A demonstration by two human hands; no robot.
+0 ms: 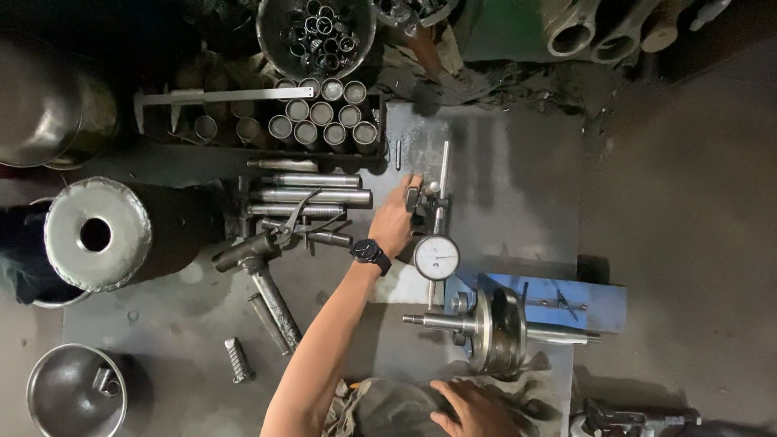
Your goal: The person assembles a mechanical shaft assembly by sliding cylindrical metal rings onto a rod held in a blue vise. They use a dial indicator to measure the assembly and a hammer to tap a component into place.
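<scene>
Left hand [394, 220] clenched on the dial indicator stand [421, 198] just above the dial indicator [436, 257]; right hand [473, 409] released, flat on a rag [388, 409] below the crankshaft [495, 328].

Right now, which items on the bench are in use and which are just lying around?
In use:
left hand on the dial gauge stand
dial gauge
crankshaft on the blue fixture
right hand on a rag

Lying about:
caliper
steel tubes
round bars
hammer
metal bowl
</scene>
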